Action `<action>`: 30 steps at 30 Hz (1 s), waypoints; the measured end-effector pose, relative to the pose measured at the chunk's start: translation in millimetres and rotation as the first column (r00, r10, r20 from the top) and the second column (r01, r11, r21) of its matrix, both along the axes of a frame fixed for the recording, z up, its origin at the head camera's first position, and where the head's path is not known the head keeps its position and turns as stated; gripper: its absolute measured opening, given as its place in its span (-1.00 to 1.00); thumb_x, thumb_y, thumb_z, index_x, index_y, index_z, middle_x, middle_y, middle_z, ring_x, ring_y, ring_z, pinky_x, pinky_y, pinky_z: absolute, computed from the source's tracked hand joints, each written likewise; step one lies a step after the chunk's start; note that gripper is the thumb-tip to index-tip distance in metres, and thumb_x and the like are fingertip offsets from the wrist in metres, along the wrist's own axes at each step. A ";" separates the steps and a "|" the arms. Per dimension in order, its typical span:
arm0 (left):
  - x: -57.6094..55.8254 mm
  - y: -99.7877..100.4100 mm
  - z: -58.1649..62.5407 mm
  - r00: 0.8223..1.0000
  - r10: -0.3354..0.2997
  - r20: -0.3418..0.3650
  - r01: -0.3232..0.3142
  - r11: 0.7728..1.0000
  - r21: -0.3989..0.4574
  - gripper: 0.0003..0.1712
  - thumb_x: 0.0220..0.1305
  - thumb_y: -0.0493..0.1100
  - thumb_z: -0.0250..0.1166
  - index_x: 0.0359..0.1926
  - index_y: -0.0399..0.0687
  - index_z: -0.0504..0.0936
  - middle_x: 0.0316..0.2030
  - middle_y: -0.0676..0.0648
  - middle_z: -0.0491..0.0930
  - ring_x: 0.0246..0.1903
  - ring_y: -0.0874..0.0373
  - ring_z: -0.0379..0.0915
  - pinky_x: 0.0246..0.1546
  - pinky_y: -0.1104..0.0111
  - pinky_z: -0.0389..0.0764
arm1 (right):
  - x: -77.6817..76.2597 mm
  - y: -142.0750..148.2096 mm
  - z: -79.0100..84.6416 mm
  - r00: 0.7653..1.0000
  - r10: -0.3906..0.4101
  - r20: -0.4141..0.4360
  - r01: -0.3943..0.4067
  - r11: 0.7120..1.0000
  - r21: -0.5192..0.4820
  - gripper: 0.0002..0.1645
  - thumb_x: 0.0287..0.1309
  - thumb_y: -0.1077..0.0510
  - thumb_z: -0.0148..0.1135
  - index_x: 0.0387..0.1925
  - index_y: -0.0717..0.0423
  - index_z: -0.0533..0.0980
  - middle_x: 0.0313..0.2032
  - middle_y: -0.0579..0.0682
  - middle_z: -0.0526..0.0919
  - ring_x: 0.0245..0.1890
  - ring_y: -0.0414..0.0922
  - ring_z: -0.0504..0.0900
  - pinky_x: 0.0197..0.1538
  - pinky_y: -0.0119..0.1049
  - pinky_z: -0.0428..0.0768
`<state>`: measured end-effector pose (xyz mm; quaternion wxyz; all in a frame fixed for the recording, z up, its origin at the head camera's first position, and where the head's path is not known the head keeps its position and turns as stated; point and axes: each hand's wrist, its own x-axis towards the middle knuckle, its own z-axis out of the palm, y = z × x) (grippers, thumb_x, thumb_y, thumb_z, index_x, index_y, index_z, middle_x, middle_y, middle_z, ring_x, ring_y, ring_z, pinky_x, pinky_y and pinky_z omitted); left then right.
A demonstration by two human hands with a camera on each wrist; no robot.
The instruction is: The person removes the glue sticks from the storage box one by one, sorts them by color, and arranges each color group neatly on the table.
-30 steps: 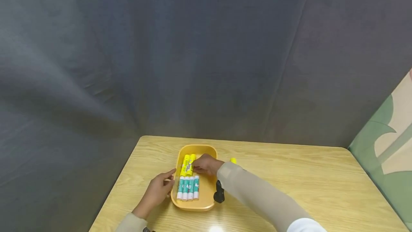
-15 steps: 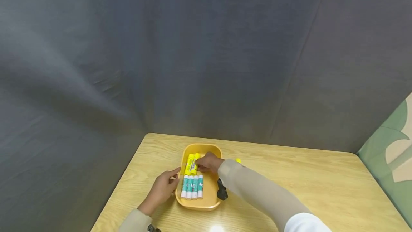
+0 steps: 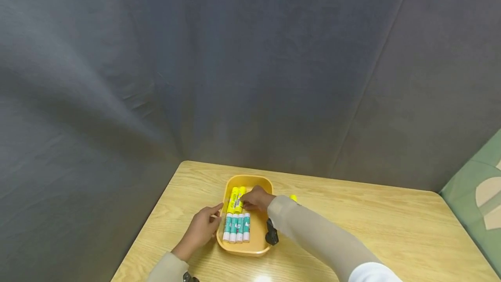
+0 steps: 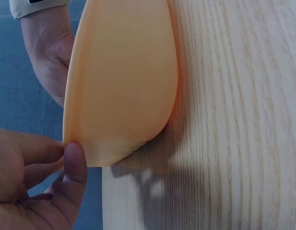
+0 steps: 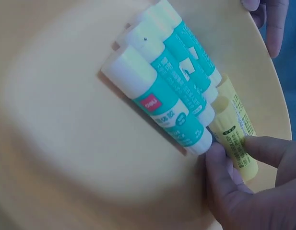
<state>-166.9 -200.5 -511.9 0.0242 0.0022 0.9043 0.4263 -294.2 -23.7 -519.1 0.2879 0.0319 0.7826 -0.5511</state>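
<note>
Currently your right hand (image 3: 256,198) has thumb and finger pinched round the right-hand yellow tube (image 3: 239,204), which lies at nine o'clock from your knuckles inside the tray (image 3: 258,229), its long axis running roughly one to seven. The other yellow tube (image 3: 232,200) is just beside it at nine o'clock; four teal-and-white sticks (image 3: 240,229) sit at six. Your left hand (image 3: 202,229), farther from the tube, pinches the tray's rim at nine. On the foremost stick, a red patch (image 5: 150,102) seems to read "deli", upside down; the yellow tubes' printing is too blurred to read.
</note>
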 end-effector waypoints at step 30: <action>1.1 -0.2 -3.6 0.998 -0.025 -0.055 0.026 1.000 0.011 -0.50 0.39 -0.37 0.13 0.32 -0.32 0.38 -0.17 -0.12 0.46 -0.45 0.21 0.39 -0.55 0.43 0.54 | 5.3 -5.7 -0.4 0.999 -0.039 0.010 0.039 0.997 -0.065 -0.73 0.23 0.24 0.29 -0.15 0.40 0.54 -0.32 0.19 0.62 -0.40 -0.04 0.69 -0.19 -0.22 0.68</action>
